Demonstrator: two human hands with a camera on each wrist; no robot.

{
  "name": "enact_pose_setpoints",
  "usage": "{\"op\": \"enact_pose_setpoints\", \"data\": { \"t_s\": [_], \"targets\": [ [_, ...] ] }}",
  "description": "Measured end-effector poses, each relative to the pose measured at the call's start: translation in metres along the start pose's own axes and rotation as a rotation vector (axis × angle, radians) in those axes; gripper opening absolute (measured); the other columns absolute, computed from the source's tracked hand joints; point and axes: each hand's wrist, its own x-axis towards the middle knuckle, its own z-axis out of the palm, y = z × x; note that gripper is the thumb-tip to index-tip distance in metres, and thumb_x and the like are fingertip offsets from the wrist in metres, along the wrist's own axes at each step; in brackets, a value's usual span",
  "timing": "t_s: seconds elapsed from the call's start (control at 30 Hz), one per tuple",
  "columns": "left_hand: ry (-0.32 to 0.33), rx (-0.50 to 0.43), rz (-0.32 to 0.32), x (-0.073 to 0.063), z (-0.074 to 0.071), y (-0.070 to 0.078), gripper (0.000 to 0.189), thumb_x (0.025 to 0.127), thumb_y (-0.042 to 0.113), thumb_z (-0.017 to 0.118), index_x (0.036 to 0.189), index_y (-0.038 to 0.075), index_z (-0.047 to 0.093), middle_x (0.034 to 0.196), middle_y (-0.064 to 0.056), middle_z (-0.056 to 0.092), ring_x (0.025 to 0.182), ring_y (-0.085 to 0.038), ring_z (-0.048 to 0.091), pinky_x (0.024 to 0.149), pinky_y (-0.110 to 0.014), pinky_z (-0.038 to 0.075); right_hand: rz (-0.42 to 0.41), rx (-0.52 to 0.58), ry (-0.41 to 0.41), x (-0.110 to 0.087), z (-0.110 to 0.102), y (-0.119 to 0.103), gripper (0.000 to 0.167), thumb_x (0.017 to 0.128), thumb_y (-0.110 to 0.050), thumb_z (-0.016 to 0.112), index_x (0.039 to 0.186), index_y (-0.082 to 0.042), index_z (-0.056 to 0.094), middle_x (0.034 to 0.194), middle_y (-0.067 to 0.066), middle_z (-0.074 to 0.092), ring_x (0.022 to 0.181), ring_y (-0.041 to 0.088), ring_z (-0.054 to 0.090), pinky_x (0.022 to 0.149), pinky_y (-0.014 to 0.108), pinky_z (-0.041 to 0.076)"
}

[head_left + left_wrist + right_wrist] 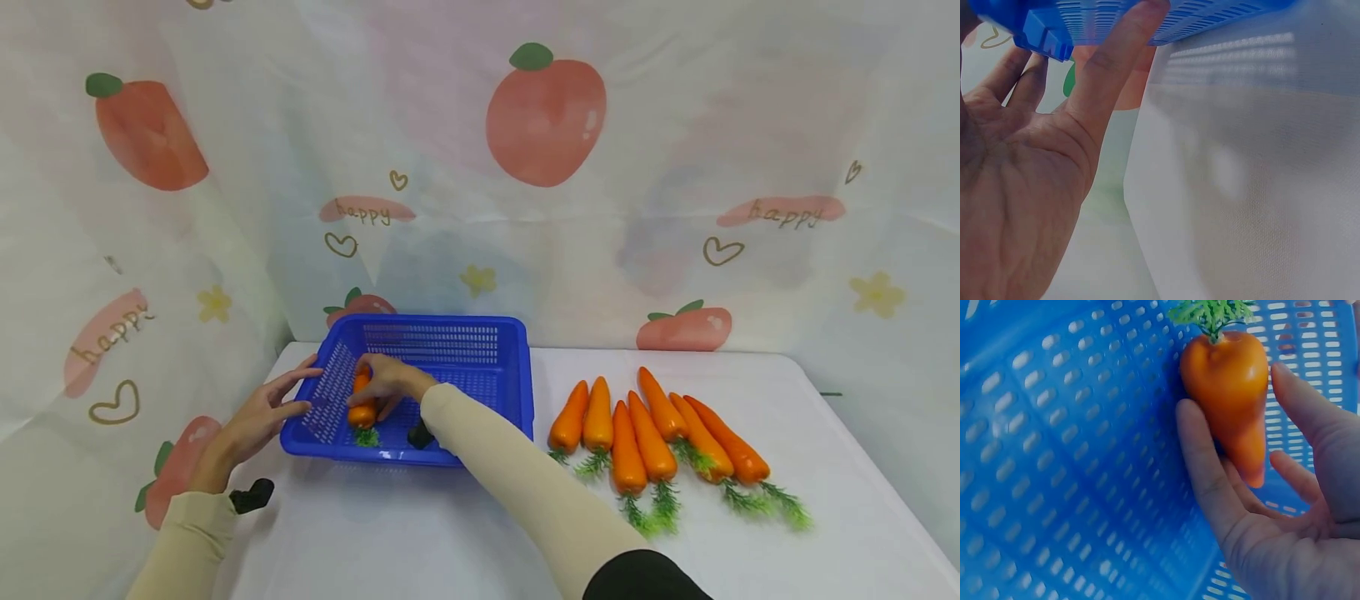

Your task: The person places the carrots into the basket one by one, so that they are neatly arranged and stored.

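Note:
Inside a blue plastic basket [522, 375] with slotted walls, my right hand [386, 383] holds an orange carrot [363, 414] with green leaves. In the right wrist view, the thumb and index finger lie on opposite sides of the carrot [1229, 375], near its leafy end. Its narrow tip points down toward the palm of the right hand [1272, 544]. At the basket's left rim, my left hand [255, 421] has its fingers extended against the side. The left wrist view shows the left hand's thumb [1107, 75] straight, its tip at the basket wall [1091, 22].
Several carrots [628, 450] lie in a loose group on the white table [450, 533], right of the basket, most leaves toward the near side. A printed cloth [450, 125] with fruit pictures hangs behind and to the left, close to the basket.

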Motion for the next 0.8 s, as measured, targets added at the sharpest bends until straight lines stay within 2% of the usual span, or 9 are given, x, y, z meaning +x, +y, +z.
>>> {"op": "enact_pose_setpoints", "data": {
  "t_s": [0.17,0.27,0.43,0.63,0.73,0.8],
  "targets": [
    [-0.005,-0.004,-0.008,0.0,0.0,0.001,0.058,0.104,0.011,0.058,0.158,0.007,0.036,0.174,-0.001,0.001,0.153,-0.05,0.007,0.096,-0.035,0.057,-0.023,-0.083,-0.073,-0.006,-0.009,-0.005,0.067,0.093,-0.016,0.078,0.149,-0.008,0.042,0.12,0.016,0.054,0.096,0.039,0.069,0.077,0.05,0.062],
    [-0.004,0.001,-0.005,0.0,0.001,0.001,0.058,0.104,0.012,0.058,0.158,0.008,0.036,0.174,-0.001,0.001,0.153,-0.05,0.006,0.096,-0.035,0.057,-0.038,-0.15,-0.105,-0.012,-0.018,-0.011,0.071,0.094,-0.018,0.077,0.152,-0.011,0.038,0.134,0.019,0.052,0.099,0.041,0.069,0.078,0.048,0.062],
    [-0.009,-0.016,-0.004,-0.002,-0.001,0.001,0.058,0.104,0.011,0.057,0.158,0.007,0.035,0.174,-0.001,0.0,0.152,-0.051,0.005,0.094,-0.033,0.057,-0.086,-0.276,-0.168,-0.023,-0.033,-0.022,0.077,0.094,-0.023,0.077,0.157,-0.015,0.033,0.156,0.02,0.038,0.105,0.042,0.068,0.08,0.048,0.062],
    [-0.016,-0.021,-0.009,-0.002,-0.003,-0.001,0.058,0.105,0.012,0.056,0.159,0.01,0.036,0.174,0.001,0.0,0.152,-0.05,0.007,0.093,-0.035,0.058,-0.21,-0.509,-0.2,-0.034,-0.049,-0.029,0.082,0.093,-0.037,0.077,0.159,-0.021,0.032,0.155,0.018,0.042,0.13,0.031,0.054,0.081,0.044,0.062],
    [-0.018,-0.018,-0.003,-0.001,-0.002,-0.001,0.058,0.105,0.012,0.056,0.159,0.011,0.036,0.174,0.001,0.001,0.152,-0.05,0.007,0.092,-0.034,0.058,-0.281,-0.638,-0.179,-0.041,-0.056,-0.033,0.082,0.091,-0.046,0.076,0.158,-0.023,0.034,0.157,0.012,0.043,0.137,0.026,0.049,0.096,0.04,0.057],
    [-0.016,-0.01,-0.003,0.0,-0.001,-0.001,0.058,0.105,0.012,0.057,0.159,0.011,0.036,0.174,0.001,0.001,0.152,-0.05,0.008,0.092,-0.033,0.058,-0.317,-0.711,-0.155,-0.046,-0.061,-0.035,0.084,0.09,-0.052,0.075,0.158,-0.025,0.034,0.16,0.007,0.041,0.142,0.025,0.044,0.108,0.042,0.048]
  ]
}}
